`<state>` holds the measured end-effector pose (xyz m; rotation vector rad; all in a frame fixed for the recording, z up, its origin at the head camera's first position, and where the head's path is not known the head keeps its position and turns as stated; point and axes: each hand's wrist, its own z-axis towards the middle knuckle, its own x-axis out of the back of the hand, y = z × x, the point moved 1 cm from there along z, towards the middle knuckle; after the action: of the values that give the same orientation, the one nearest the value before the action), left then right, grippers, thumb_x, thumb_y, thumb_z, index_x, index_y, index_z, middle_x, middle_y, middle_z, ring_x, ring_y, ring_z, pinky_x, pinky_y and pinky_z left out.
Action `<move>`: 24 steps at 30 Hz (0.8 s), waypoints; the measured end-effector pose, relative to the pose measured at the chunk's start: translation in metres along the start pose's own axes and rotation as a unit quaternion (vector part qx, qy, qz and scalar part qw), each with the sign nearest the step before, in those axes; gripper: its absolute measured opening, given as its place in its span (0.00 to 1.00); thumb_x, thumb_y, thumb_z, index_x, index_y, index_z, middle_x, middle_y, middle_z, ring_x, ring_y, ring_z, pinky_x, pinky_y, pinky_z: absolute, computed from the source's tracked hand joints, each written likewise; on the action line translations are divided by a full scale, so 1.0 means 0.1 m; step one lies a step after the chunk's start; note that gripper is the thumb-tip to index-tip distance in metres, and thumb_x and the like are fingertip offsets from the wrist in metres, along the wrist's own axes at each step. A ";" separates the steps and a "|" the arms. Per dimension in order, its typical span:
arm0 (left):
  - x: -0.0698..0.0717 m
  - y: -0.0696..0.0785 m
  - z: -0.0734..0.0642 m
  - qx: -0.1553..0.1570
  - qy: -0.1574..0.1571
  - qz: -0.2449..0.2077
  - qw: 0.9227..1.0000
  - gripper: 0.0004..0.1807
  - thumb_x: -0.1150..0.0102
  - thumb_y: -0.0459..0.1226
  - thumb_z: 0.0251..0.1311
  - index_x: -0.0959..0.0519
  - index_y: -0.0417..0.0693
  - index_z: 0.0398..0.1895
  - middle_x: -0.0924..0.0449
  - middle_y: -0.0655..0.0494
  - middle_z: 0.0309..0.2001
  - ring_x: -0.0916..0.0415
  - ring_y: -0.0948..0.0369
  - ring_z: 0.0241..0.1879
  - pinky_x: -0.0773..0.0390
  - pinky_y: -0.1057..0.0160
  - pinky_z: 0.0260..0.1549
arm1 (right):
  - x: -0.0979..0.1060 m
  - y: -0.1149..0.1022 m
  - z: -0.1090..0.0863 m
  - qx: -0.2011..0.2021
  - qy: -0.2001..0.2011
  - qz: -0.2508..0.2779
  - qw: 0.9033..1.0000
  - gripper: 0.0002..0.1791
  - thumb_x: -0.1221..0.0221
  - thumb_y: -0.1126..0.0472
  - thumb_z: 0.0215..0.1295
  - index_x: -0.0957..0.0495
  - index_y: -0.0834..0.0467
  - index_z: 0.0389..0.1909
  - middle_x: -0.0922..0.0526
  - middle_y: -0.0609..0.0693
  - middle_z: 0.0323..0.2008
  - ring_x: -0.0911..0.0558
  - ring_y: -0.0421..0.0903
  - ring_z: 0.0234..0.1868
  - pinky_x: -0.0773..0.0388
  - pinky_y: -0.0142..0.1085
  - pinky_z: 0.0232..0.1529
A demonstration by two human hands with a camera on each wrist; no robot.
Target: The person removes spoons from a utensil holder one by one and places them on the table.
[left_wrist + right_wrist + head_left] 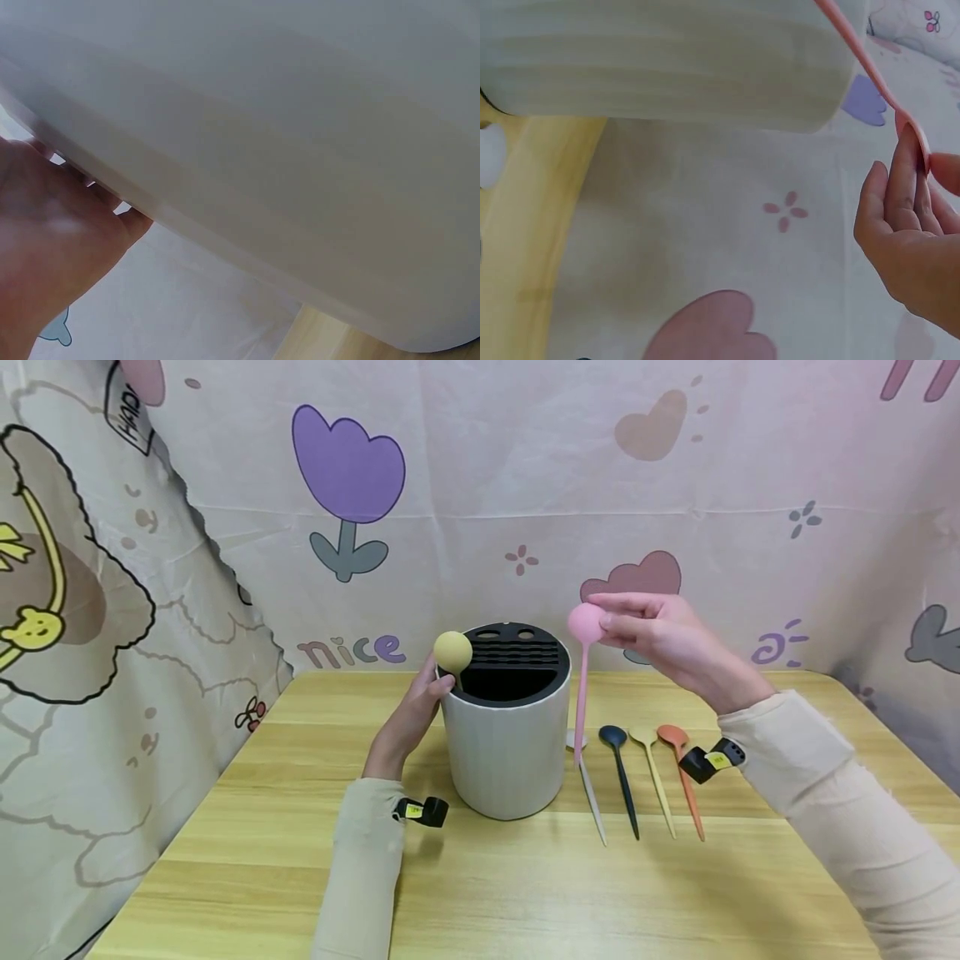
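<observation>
A white ribbed utensil holder [506, 760] with a black slotted top [516, 653] stands on the table. In it, bowl upward at the left rim, is a yellow spoon [453, 652]. My left hand [411, 714] holds the holder's left side, thumb at the rim beside that spoon; the left wrist view has its fingers against the wall. With my right hand [667, 639] I pinch a pink spoon [581, 693] by its bowl, its handle hanging down just right of the holder. The right wrist view shows thumb and fingers on either side of the bowl [915, 133].
Right of the holder lie a light grey spoon [592, 797], a dark blue spoon [622, 777], a pale yellow spoon [655, 777] and an orange spoon [686, 785], side by side on the wooden table [480, 885]. A printed curtain [480, 460] hangs behind.
</observation>
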<state>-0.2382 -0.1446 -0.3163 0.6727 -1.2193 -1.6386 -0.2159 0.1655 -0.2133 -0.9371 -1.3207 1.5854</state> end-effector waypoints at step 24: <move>0.00 0.00 0.00 0.003 -0.005 0.005 1.000 0.49 0.57 0.52 0.53 0.61 0.44 0.76 0.60 0.44 0.74 0.61 0.53 0.72 0.62 0.46 0.69 | 0.39 0.64 0.08 -0.051 -0.016 -0.071 0.996 0.30 0.39 0.75 0.57 0.33 0.70 0.63 0.16 0.47 0.41 0.20 0.40 0.43 0.24 0.29 0.48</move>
<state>-0.2387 -0.1448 -0.3160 0.6621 -1.2330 -1.6322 -0.2465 0.1935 -0.2766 -0.8632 -1.4688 1.4411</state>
